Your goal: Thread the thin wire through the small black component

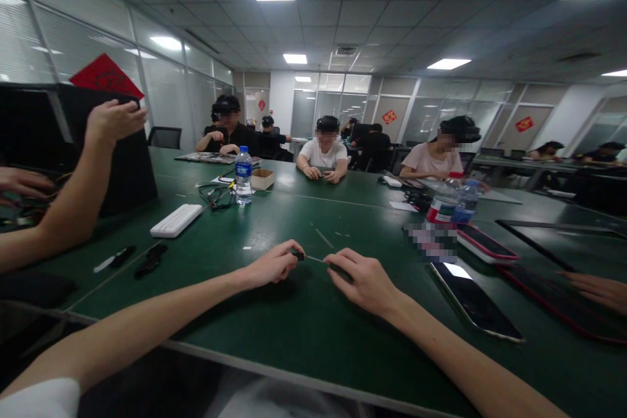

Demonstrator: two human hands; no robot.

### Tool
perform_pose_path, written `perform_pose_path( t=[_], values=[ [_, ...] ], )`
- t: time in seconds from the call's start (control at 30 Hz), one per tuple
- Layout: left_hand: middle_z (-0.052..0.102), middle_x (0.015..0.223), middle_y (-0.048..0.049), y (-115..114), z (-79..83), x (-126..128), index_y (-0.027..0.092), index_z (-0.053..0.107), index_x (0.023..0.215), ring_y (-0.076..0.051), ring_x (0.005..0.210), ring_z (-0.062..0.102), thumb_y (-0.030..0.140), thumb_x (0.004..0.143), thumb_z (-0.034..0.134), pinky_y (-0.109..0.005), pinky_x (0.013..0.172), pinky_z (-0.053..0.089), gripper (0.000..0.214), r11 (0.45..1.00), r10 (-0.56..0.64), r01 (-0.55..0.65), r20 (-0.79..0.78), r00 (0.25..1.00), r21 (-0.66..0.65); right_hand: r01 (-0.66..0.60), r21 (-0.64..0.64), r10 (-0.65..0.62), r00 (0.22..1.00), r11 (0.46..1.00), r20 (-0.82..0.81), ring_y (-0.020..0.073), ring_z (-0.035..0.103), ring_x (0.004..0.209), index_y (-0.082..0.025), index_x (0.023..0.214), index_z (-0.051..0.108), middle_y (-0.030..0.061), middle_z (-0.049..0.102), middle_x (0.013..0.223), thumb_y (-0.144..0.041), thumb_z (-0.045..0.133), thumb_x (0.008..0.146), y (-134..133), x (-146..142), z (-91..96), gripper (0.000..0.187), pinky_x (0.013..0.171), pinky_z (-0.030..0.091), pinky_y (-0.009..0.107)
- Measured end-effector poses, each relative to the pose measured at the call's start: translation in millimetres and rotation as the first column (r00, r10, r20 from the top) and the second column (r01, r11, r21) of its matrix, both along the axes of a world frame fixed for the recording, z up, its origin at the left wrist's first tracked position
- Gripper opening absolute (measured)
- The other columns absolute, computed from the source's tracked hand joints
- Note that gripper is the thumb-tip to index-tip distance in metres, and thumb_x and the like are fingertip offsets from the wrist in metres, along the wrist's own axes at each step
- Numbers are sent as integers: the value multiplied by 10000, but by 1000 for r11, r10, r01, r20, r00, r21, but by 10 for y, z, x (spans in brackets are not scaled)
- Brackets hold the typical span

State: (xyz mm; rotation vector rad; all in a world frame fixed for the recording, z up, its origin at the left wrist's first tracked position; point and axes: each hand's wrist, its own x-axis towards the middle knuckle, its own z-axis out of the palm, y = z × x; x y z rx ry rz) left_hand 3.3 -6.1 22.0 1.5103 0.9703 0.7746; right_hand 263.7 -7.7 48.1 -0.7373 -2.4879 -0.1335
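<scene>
Above the green table [289, 326], my left hand [272, 266] is closed, pinching a small black part [298, 255] between thumb and fingertips. My right hand [361, 279] is closed around one end of a thin, light-coloured rod [315, 259], which looks like a screwdriver shaft. Its other end points left to the black part, and whether they touch is too small to tell. Whatever handle the rod has is hidden under my right fingers. Both hands stay close together over the near middle of the table.
A white power strip [176, 220], black-handled items [151, 260] and a water bottle [243, 176] lie or stand left. On the right are a phone [477, 304], a red-edged case [487, 245] and more bottles [443, 199]. Co-workers' hands [110, 121] show at both sides.
</scene>
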Motion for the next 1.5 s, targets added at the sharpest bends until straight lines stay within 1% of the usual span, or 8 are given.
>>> perform_pose_path(
  t=[0.3, 0.43, 0.57, 0.63, 0.73, 0.9, 1.1, 1.5],
  values=[
    [334, 581, 99, -9, -8, 0, 214, 478, 1055, -78, 452, 337, 298, 867, 465, -165, 421, 210, 206, 1000, -7, 8, -57, 998, 19, 36, -52, -31, 995, 998, 95, 167, 655, 850, -194, 1164, 661, 88, 671, 1089, -285, 488, 976, -32, -16, 18, 271, 759, 537, 278],
    [475, 677, 64, 2, -14, -21, 198, 502, 1108, -100, 542, 437, 288, 867, 523, -199, 498, 334, 257, 986, 24, 11, -208, 978, 168, 46, -75, -38, 994, 996, 101, 170, 657, 847, -180, 1169, 667, 93, 671, 1091, -287, 481, 978, -43, -29, 25, 287, 749, 536, 279],
    [613, 939, -21, 3, -9, -54, 177, 548, 1104, -161, 825, 570, 239, 896, 525, -260, 718, 436, 217, 886, 109, 70, -353, 929, 459, 70, -97, -59, 992, 993, 111, 176, 660, 851, -183, 1183, 671, 94, 678, 1093, -297, 479, 980, -44, -34, 22, 302, 757, 538, 289],
    [632, 950, -34, 3, -22, -64, 174, 545, 1133, -173, 834, 589, 269, 934, 509, -271, 733, 440, 224, 840, 132, 116, -407, 904, 530, 76, -110, -63, 991, 991, 114, 179, 663, 857, -185, 1187, 674, 92, 687, 1085, -297, 473, 982, -44, -30, 18, 308, 766, 539, 292],
    [657, 940, -45, 20, -72, -72, 178, 546, 1169, -180, 805, 618, 330, 964, 507, -273, 712, 453, 258, 796, 166, 162, -467, 868, 584, 72, -125, -58, 992, 990, 111, 180, 671, 874, -190, 1184, 685, 91, 702, 1087, -301, 469, 984, -46, -24, 10, 315, 782, 537, 287],
    [686, 1069, -82, 75, -157, -91, 191, 563, 1216, -216, 934, 657, 338, 983, 499, -305, 806, 484, 283, 721, 196, 266, -557, 807, 640, 73, -142, -55, 990, 987, 127, 186, 685, 885, -177, 1183, 699, 96, 723, 1068, -301, 456, 986, -64, -37, -6, 336, 787, 532, 283],
    [668, 1086, -88, 49, -121, -95, 199, 594, 1208, -214, 963, 651, 345, 995, 476, -309, 852, 493, 284, 646, 270, 318, -597, 755, 694, 95, -173, -71, 987, 980, 143, 184, 687, 857, -172, 1195, 693, 89, 738, 1012, -321, 445, 994, -96, -79, -41, 353, 784, 528, 277],
    [704, 1051, -105, -27, -54, -48, 193, 593, 1174, -263, 918, 685, 392, 1007, 438, -329, 772, 496, 303, 667, 337, 342, -678, 653, 661, 117, -172, -88, 982, 978, 170, 183, 685, 821, -163, 1207, 685, 95, 737, 981, -309, 425, 1006, -165, -122, -49, 360, 757, 531, 276]
  ],
)
